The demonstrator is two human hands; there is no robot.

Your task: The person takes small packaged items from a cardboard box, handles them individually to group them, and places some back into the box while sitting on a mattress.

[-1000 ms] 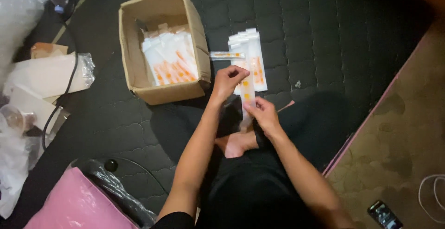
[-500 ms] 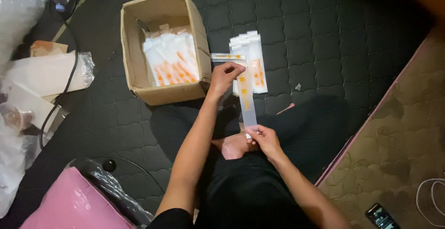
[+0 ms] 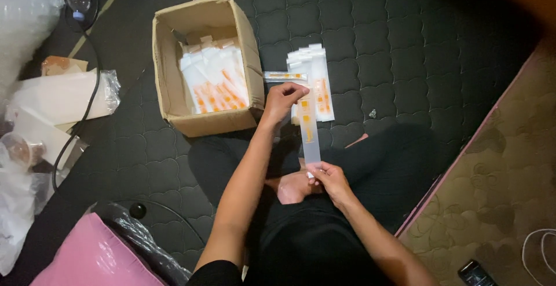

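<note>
Pinching a clear packet (image 3: 308, 129) at opposite ends, left hand (image 3: 282, 99) above, right hand (image 3: 329, 179) below.

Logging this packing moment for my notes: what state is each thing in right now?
Cardboard box: open, holding white-and-orange packets.
Long clear packet: stretched lengthwise between both hands.
Left hand: pinching the packet's far end.
Right hand: pinching its near end.
Packet stack: lying flat on the dark mat.
</note>
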